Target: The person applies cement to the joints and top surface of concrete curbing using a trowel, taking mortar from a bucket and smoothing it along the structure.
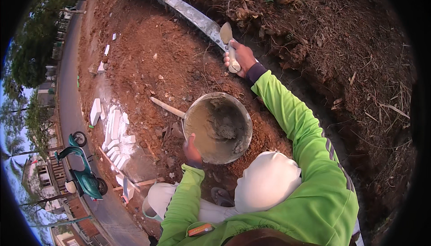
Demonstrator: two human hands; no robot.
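Note:
My right hand [244,58] is wrapped round the pale handle of a trowel [226,33], its blade smeared with mortar and pointing away over a low block wall [194,16]. Close to my knees stands a round bucket [249,127], partly filled with wet grey mortar [211,131] heaped at the right side. My left hand [192,151] grips the near left of its rim; some of the fingers are hidden by the bucket. A wooden tool handle [167,106] sticks out from the bucket's left side, its other end out of sight.
Red soil [134,35] spreads left of the wall; a dug bank with roots [287,44] rises to its right. Several white blocks [115,127] lie at left, near wooden sticks [142,183]. Beyond them, a green scooter [84,169] stands on the road [72,93].

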